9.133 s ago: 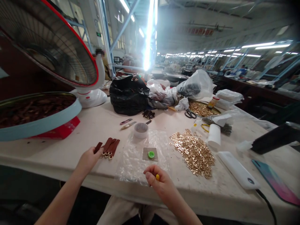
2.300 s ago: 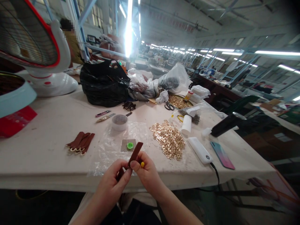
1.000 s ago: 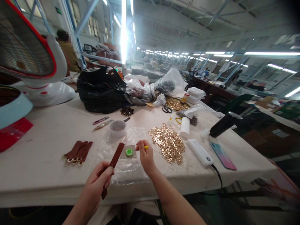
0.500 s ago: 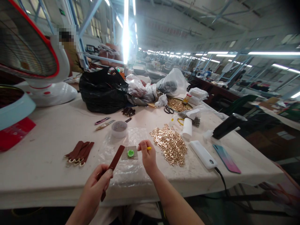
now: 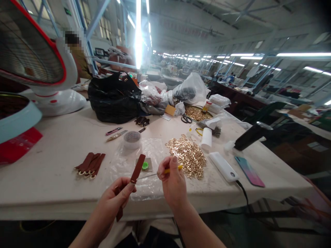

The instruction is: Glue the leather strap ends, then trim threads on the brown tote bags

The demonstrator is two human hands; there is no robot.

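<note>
My left hand pinches a brown leather strap between thumb and fingers, one end pointing up and the other hanging below the hand. My right hand is closed on a slim yellow-handled tool with a thin metal shaft. The shaft's tip reaches the strap just above my left thumb; whether it touches is too small to tell. Behind the strap, a small green lump sits on a square greyish pad on a clear plastic sheet. Gold metal rings are heaped beyond my right hand.
Finished-looking brown straps with gold rings lie at left. A tape roll, scissors and a black bag stand farther back. At right are a power bank, a phone and a black cylinder.
My right hand has turned and moved slightly right, bringing the tool's shaft toward the strap. My left hand has shifted right with the strap, which now overlaps the pad in view.
</note>
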